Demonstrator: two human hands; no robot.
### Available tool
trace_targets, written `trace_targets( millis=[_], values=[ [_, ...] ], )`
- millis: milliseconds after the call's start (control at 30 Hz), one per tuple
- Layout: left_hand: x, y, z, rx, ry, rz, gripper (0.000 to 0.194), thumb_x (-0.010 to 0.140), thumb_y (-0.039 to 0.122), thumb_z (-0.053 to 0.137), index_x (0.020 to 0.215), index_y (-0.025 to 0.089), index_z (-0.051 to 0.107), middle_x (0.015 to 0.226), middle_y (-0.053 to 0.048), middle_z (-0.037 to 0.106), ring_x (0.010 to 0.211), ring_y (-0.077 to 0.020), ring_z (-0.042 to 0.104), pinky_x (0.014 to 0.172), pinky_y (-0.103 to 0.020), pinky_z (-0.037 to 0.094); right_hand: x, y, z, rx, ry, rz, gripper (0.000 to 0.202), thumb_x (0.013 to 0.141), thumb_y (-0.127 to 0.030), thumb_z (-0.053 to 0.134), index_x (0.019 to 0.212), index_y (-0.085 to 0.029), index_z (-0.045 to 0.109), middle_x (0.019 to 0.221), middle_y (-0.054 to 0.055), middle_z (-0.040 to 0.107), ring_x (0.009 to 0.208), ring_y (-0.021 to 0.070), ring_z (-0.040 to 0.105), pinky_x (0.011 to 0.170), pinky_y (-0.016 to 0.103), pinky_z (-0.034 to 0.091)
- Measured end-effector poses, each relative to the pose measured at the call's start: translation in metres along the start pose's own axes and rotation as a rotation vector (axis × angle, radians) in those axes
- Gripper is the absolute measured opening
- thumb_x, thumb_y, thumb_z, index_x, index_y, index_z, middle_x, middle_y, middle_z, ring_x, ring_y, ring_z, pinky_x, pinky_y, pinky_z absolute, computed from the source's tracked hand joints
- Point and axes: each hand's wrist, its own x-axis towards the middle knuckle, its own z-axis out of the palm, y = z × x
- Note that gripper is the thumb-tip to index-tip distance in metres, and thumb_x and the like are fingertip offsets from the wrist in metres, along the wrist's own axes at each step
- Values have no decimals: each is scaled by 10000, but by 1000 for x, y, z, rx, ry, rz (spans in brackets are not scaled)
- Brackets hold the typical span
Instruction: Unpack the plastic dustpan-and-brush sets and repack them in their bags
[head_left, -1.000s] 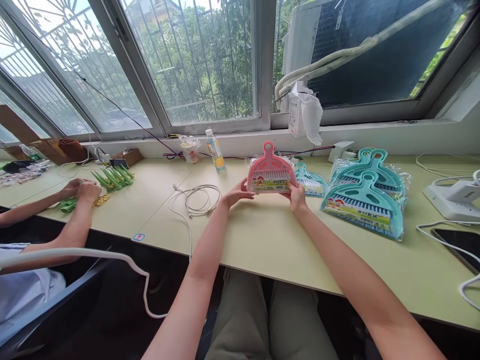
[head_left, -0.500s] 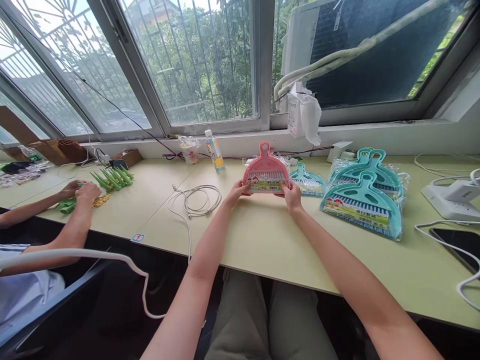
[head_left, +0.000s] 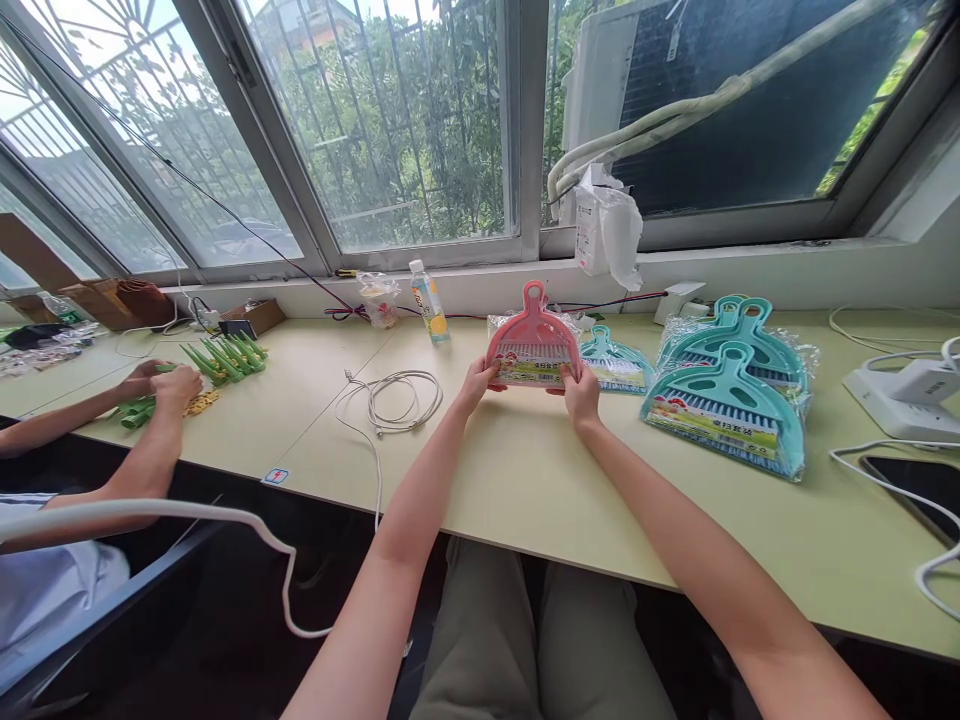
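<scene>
- The left hand grips the left lower corner of a pink dustpan-and-brush set, handle up, above the table.
- The right hand grips its right lower corner.
- A small teal set lies just right of it; larger wrapped teal sets lie farther right.

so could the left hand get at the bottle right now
Probably yes, but the left hand would first have to let go of the pink dustpan. Nothing on the table stands between it and the bottle.
</scene>
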Motion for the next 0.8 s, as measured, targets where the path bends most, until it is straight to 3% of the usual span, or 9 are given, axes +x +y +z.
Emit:
trace_targets(
  millis=[200, 433, 567, 800],
  values=[
    [-9, 5, 1, -21, -68, 58, 611, 714, 555, 763, 1128, 155, 558, 1094, -119, 708, 810, -220, 718, 669, -323, 584, 2, 0, -2, -9, -6, -26, 333, 757, -460, 600, 914, -172, 656, 904, 83, 639, 728, 222, 645, 582, 386, 630],
    [-12, 8, 6, -69, -92, 183, 728, 604, 453, 871, 1204, 163, 579, 1200, -123, 687, 1134, -288, 635, 910, -389, 549, 5, 7, 1, 69, -50, -13, 359, 733, -467, 624, 919, -162, 659, 857, 46, 627, 703, 172, 608, 521, 328, 632],
    [-8, 5, 8, -105, -50, 172, 712, 602, 431, 873, 1202, 163, 598, 1176, -121, 700, 1157, -309, 622, 940, -419, 532, 5, 10, 1, 44, -32, -13, 372, 730, -497, 639, 898, -165, 652, 840, 43, 621, 666, 160, 596, 479, 311, 614],
    [-4, 2, 10, -78, -21, 171, 719, 622, 429, 855, 1232, 164, 584, 1150, -116, 705, 1077, -287, 653, 805, -354, 569, 4, 8, 0, 21, -29, 31, 488, 739, -589, 658, 980, -165, 648, 882, 56, 667, 585, 167, 652, 443, 281, 572]
  ],
)
